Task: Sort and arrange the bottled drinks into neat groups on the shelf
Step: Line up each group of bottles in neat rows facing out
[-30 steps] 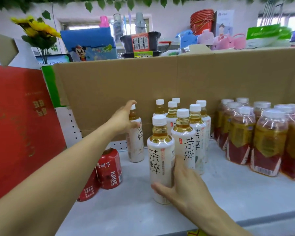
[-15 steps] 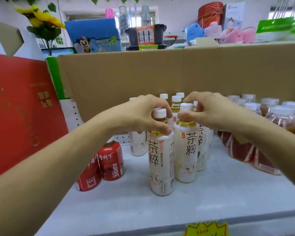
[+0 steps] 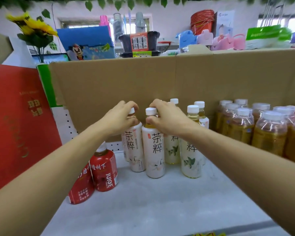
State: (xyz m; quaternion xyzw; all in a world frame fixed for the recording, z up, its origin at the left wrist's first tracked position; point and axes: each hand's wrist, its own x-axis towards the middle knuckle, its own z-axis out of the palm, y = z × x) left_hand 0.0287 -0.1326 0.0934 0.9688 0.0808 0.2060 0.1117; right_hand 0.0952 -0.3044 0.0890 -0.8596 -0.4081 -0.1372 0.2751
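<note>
Several white-labelled tea bottles with white caps stand in the middle of the grey shelf (image 3: 160,206). My left hand (image 3: 119,119) grips the neck of the left tea bottle (image 3: 134,150). Beside it, my right hand (image 3: 167,118) pinches the neck of the front tea bottle (image 3: 154,150). More tea bottles (image 3: 192,157) stand to the right and behind, partly hidden by my right wrist. Two red juice bottles (image 3: 106,169) stand at the left. A group of amber bottles with clear caps (image 3: 267,135) fills the right side.
A brown cardboard wall (image 3: 177,79) closes the back of the shelf. A red panel (image 3: 15,116) stands at the left. Baskets, bags and a sunflower sit above the cardboard. The shelf's front strip runs along the bottom.
Both hands have carried their two tea bottles back and to the left, apart from the other tea bottles. The camera has come closer.
</note>
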